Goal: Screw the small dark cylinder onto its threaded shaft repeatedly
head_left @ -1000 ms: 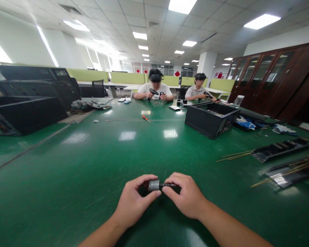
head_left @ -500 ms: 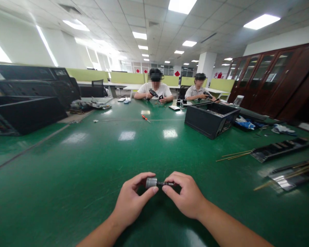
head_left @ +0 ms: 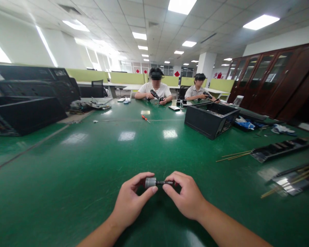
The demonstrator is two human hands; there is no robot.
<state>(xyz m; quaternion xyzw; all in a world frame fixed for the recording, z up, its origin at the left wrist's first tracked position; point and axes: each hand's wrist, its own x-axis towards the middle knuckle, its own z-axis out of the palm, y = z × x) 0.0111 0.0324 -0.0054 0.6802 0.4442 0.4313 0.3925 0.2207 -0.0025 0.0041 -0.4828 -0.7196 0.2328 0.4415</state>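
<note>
A short silver cylinder with a thin dark shaft, its exact kind unclear, lies level between my two hands just above the green table. My left hand is curled around the cylinder end, thumb below and fingers above. The thumb and forefinger of my right hand pinch the shaft's far end, whose tip is partly hidden behind the fingers. Past them, further up the table, is an orange-handled screwdriver.
The green table carries an open black computer case at right and stacked black cases at left. Black trays with thin brass-coloured rods lie right. Two people sit across, each holding a power drill.
My hands and the piece between them barely shift, the piece edging slightly left and up. At the right edge, the nearer tray and rods have moved right and a little down.
</note>
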